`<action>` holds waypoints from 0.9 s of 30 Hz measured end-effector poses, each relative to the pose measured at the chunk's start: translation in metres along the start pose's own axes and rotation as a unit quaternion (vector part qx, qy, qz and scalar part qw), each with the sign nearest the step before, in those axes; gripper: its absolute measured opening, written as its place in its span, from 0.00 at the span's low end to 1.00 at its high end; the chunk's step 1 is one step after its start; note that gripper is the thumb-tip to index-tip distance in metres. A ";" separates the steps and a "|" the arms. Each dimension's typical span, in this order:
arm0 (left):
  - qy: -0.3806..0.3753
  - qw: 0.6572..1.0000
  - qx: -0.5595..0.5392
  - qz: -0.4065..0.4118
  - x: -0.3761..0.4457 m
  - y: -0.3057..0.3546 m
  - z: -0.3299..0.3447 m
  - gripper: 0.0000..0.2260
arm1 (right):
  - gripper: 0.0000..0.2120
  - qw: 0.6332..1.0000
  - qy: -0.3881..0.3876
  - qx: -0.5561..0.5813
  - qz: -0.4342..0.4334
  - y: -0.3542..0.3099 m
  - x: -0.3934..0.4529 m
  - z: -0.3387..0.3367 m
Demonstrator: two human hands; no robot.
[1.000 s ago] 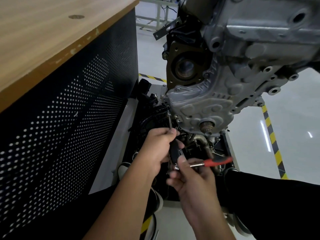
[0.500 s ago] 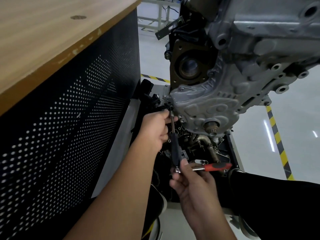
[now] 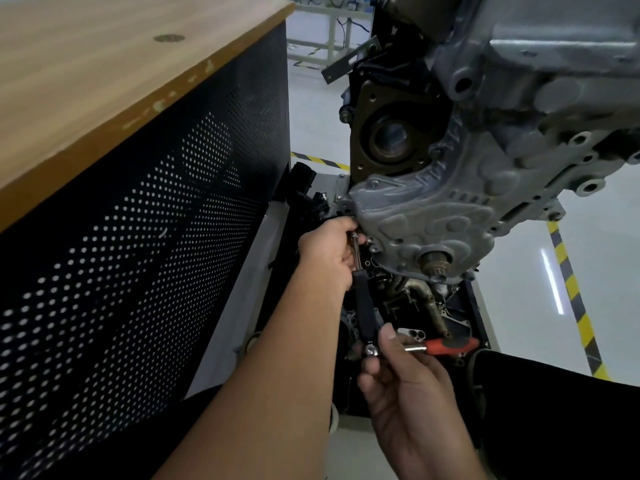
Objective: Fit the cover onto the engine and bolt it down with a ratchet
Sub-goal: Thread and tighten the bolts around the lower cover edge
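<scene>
The left hand [image 3: 329, 252] grips the extension [image 3: 362, 292] near its tip, against the lower left edge of the cover [image 3: 426, 220] on the engine [image 3: 519, 98]. The right hand [image 3: 408, 386] pinches the ratchet [image 3: 429, 347] head, red handle pointing right.

Both bare forearms reach forward and up from below. The left grip [image 3: 329, 252] is raised higher, fingers curled round a slim shaft at its top end. Below it and to its right, the right grip [image 3: 398, 368] pinches the lower end between thumb and curled fingers.
</scene>
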State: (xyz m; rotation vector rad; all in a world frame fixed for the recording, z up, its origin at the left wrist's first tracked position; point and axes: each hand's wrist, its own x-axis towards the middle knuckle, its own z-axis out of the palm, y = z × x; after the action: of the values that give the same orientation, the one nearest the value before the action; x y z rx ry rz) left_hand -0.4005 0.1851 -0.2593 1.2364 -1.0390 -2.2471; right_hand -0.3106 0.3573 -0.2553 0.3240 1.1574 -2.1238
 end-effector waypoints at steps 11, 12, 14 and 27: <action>0.006 0.999 -0.039 0.011 -0.002 -0.010 0.002 0.03 | 0.15 0.953 0.066 -0.255 -0.151 -0.006 -0.002 -0.002; 0.002 0.999 -0.051 0.007 -0.002 -0.009 0.001 0.03 | 0.13 0.986 0.057 -0.137 -0.075 -0.011 -0.002 0.001; -0.015 0.996 -0.082 -0.014 -0.001 -0.008 0.001 0.05 | 0.14 0.985 0.016 0.122 0.123 -0.020 -0.005 0.003; -0.095 0.994 -0.055 -0.021 -0.001 -0.003 -0.010 0.09 | 0.13 0.989 0.046 -0.098 -0.096 -0.003 0.004 -0.006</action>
State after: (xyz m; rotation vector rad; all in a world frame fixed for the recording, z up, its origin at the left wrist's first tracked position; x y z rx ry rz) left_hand -0.3918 0.1836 -0.2648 1.0236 -0.9468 -2.4578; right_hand -0.3162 0.3617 -0.2588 0.2306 1.4920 -2.1542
